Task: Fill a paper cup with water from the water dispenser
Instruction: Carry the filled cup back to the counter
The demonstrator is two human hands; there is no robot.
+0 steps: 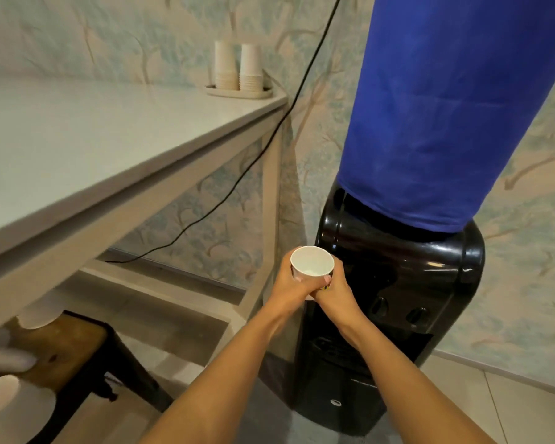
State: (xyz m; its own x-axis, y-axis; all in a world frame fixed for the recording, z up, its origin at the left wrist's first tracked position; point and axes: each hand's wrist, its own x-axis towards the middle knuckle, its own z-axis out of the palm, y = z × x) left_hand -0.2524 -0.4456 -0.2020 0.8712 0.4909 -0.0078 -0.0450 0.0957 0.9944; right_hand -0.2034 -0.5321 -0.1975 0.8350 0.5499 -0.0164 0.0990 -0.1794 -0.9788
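Both hands grip paper cup beside dispenser, table left.

Table leg crowds the dispenser's left; its front lies open.

Two bare forearms are seen, with no sleeve, watch or band worn on either. The left hand and right hand are uncovered, no gloves or rings being shown. Pale polished nails are seen on the fingertips.
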